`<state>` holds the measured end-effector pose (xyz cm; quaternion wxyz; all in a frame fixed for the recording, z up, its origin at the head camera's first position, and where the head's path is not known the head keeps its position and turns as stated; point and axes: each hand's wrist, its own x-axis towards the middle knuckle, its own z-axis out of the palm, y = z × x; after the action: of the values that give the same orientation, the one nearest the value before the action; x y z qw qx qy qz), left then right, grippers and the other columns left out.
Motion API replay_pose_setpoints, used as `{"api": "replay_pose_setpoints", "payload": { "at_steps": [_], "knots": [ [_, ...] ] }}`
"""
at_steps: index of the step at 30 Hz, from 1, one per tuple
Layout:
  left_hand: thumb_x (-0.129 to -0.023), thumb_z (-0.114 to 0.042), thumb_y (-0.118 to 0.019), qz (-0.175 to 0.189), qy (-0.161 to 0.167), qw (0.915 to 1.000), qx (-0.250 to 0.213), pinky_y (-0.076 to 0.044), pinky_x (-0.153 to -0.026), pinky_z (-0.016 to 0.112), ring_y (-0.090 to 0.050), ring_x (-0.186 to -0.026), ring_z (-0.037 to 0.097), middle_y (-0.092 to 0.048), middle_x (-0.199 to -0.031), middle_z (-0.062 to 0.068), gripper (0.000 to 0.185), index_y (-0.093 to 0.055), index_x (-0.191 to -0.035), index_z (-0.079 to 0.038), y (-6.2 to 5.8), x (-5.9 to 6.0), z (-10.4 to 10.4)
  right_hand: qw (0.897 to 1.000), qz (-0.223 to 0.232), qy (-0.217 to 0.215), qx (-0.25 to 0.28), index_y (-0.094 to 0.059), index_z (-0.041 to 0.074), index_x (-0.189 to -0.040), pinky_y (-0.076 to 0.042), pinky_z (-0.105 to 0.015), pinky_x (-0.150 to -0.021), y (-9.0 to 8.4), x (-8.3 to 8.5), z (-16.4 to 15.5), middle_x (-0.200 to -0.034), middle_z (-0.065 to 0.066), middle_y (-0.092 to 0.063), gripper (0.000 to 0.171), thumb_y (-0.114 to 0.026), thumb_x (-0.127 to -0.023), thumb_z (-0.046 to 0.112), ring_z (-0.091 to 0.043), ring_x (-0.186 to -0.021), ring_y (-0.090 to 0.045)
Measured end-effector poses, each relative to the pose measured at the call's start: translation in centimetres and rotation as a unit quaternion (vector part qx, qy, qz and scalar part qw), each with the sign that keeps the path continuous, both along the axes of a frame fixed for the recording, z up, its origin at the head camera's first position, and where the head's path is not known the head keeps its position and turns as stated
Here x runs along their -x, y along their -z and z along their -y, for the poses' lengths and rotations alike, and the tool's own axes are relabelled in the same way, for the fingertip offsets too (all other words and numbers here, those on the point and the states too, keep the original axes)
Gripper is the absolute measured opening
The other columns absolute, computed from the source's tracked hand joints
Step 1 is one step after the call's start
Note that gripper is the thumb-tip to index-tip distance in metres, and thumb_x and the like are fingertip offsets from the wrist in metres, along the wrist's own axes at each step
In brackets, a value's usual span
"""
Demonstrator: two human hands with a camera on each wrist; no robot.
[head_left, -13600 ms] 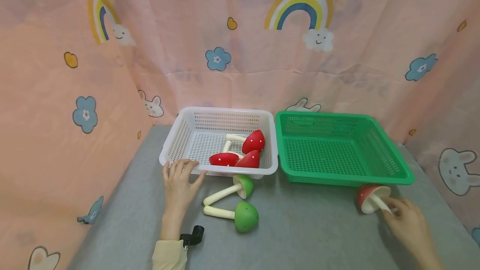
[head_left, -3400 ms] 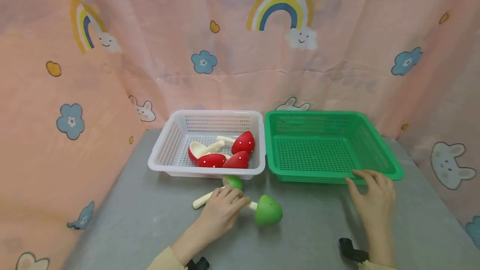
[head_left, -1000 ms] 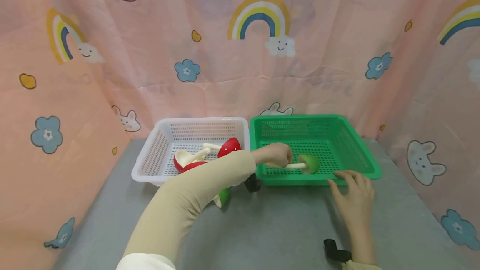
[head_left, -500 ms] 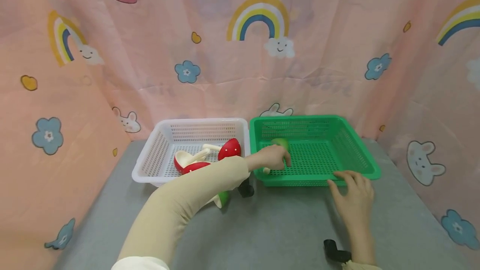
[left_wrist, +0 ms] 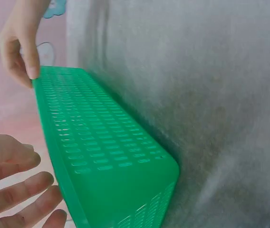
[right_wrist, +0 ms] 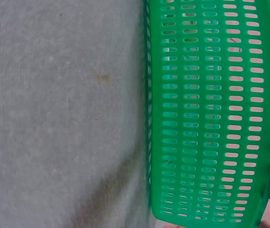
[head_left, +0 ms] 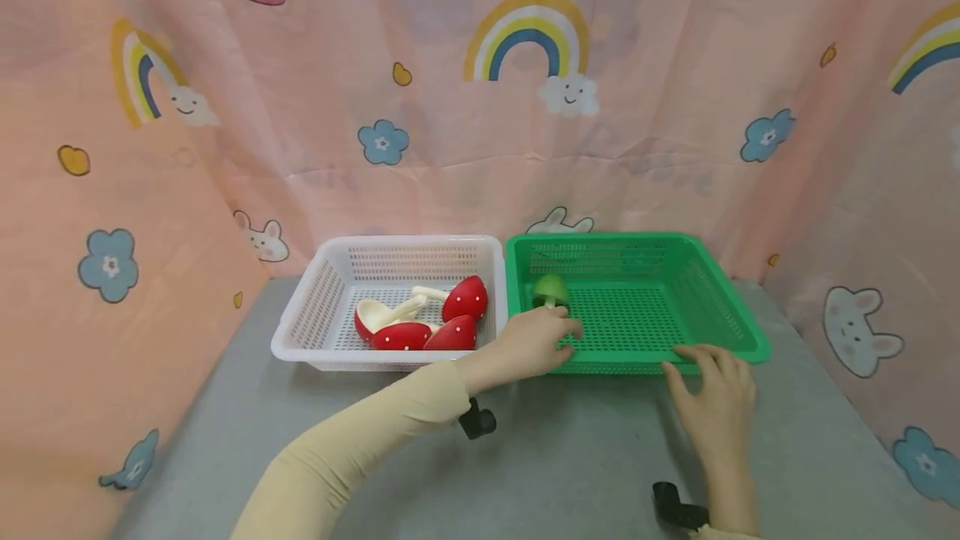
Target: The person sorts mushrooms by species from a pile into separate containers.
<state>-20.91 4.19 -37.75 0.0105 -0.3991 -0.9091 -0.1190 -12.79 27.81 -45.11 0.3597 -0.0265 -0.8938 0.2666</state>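
Observation:
A green-capped toy mushroom (head_left: pixel 551 290) lies in the back left corner of the green basket (head_left: pixel 720 307). My left hand (head_left: pixel 536 342) hovers over the basket's front left rim, fingers relaxed and empty; in the left wrist view its fingers (left_wrist: pixel 18 190) show loosely spread beside the green basket wall (left_wrist: pixel 111 152). My right hand (head_left: pixel 712 394) lies on the table with its fingertips on the basket's front rim, also seen as the right hand (left_wrist: pixel 21 47) in the left wrist view. The right wrist view shows only the green basket wall (right_wrist: pixel 211 118) and the grey table (right_wrist: pixel 54 118).
A white basket (head_left: pixel 300 332) left of the green one holds several red toy mushrooms (head_left: pixel 465 300). Pink patterned cloth (head_left: pixel 480 107) walls in the back and both sides. The grey table (head_left: pixel 585 457) stretches in front of the baskets.
My left hand has let go of the green mushroom, which now lies in the green basket's back left, and has drawn back to the front rim. The right hand has stayed put.

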Motion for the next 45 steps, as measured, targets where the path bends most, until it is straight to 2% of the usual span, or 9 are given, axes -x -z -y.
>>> {"api": "replay_pose_setpoints", "payload": {
  "at_steps": [6, 9, 15, 18, 25, 33, 39, 45],
  "knots": [
    [-0.091, -0.025, -0.063, -0.050, -0.018, 0.9982, -0.030, -0.041, -0.055, 0.013, -0.061, -0.079, 0.008, -0.067, -0.098, -0.004, 0.024, -0.068, -0.114, -0.020, 0.2, -1.7, 1.0, 1.000, -0.004, 0.005, -0.005, -0.067, 0.001, -0.102, -0.033, -0.058, -0.088, -0.2, 0.1, -0.1, -0.109, -0.022, -0.058, 0.029, -0.078, -0.075, 0.005, -0.042, -0.104, -0.046],
    [-0.090, -0.026, -0.064, -0.095, -0.027, 0.9947, -0.030, -0.039, -0.055, 0.012, -0.060, -0.077, 0.009, -0.066, -0.096, -0.005, 0.023, -0.068, -0.113, -0.021, 0.6, -2.5, 1.5, 1.000, -0.011, 0.003, -0.006, -0.067, 0.001, -0.101, -0.033, -0.058, -0.088, -0.3, 0.1, -0.1, -0.107, -0.022, -0.058, 0.028, -0.078, -0.075, 0.005, -0.042, -0.103, -0.046],
    [-0.089, -0.027, -0.066, -0.202, -0.050, 0.9777, -0.029, -0.032, -0.052, 0.013, -0.057, -0.072, 0.008, -0.064, -0.087, -0.006, 0.015, -0.069, -0.102, -0.021, 1.6, -4.0, 2.3, 1.000, -0.021, -0.002, -0.001, -0.067, 0.001, -0.100, -0.033, -0.058, -0.086, -0.1, -0.1, -0.2, -0.107, -0.023, -0.058, 0.030, -0.079, -0.073, 0.002, -0.044, -0.101, -0.046],
    [-0.088, -0.026, -0.067, -0.226, -0.069, 0.9707, -0.041, -0.030, -0.052, 0.013, -0.057, -0.071, 0.008, -0.063, -0.084, -0.006, 0.011, -0.068, -0.097, -0.021, 2.1, -4.7, 2.7, 1.000, -0.013, 0.002, -0.001, -0.067, 0.001, -0.101, -0.033, -0.058, -0.085, 0.0, -0.2, -0.2, -0.108, -0.023, -0.059, 0.030, -0.079, -0.073, 0.004, -0.043, -0.102, -0.046],
    [-0.082, -0.025, -0.073, -0.220, -0.122, 0.9638, -0.089, -0.041, -0.058, 0.014, -0.059, -0.074, 0.009, -0.066, -0.089, -0.004, 0.024, -0.070, -0.105, -0.019, 3.7, -6.4, 4.5, 1.000, 0.006, 0.009, 0.005, -0.067, 0.002, -0.102, -0.033, -0.058, -0.086, 0.1, -0.1, -0.2, -0.109, -0.022, -0.058, 0.030, -0.078, -0.075, 0.006, -0.043, -0.104, -0.045],
    [-0.077, -0.021, -0.079, -0.202, -0.183, 0.9533, -0.131, -0.050, -0.067, 0.021, -0.061, -0.081, 0.012, -0.068, -0.093, -0.003, 0.028, -0.071, -0.104, -0.017, 5.2, -7.8, 8.2, 1.000, 0.010, 0.010, 0.011, -0.067, 0.002, -0.103, -0.032, -0.058, -0.090, 0.2, 0.0, 0.0, -0.110, -0.022, -0.058, 0.029, -0.078, -0.076, 0.007, -0.043, -0.105, -0.045],
    [-0.073, -0.017, -0.082, -0.214, -0.213, 0.9420, -0.147, -0.048, -0.064, 0.022, -0.060, -0.081, 0.013, -0.069, -0.092, -0.002, 0.032, -0.072, -0.103, -0.015, 6.4, -8.1, 10.9, 1.000, 0.008, 0.011, 0.019, -0.067, 0.001, -0.103, -0.031, -0.060, -0.089, 0.2, 0.1, -0.1, -0.111, -0.023, -0.057, 0.028, -0.077, -0.076, 0.005, -0.043, -0.106, -0.044],
    [-0.074, -0.016, -0.080, -0.213, -0.243, 0.9364, -0.138, -0.047, -0.062, 0.023, -0.057, -0.078, 0.013, -0.066, -0.087, -0.003, 0.022, -0.071, -0.094, -0.015, 7.5, -8.3, 13.5, 1.000, 0.011, 0.006, 0.015, -0.067, 0.001, -0.103, -0.032, -0.059, -0.089, 0.3, 0.2, 0.0, -0.111, -0.023, -0.057, 0.028, -0.076, -0.077, 0.006, -0.044, -0.106, -0.044]
  ]
}}
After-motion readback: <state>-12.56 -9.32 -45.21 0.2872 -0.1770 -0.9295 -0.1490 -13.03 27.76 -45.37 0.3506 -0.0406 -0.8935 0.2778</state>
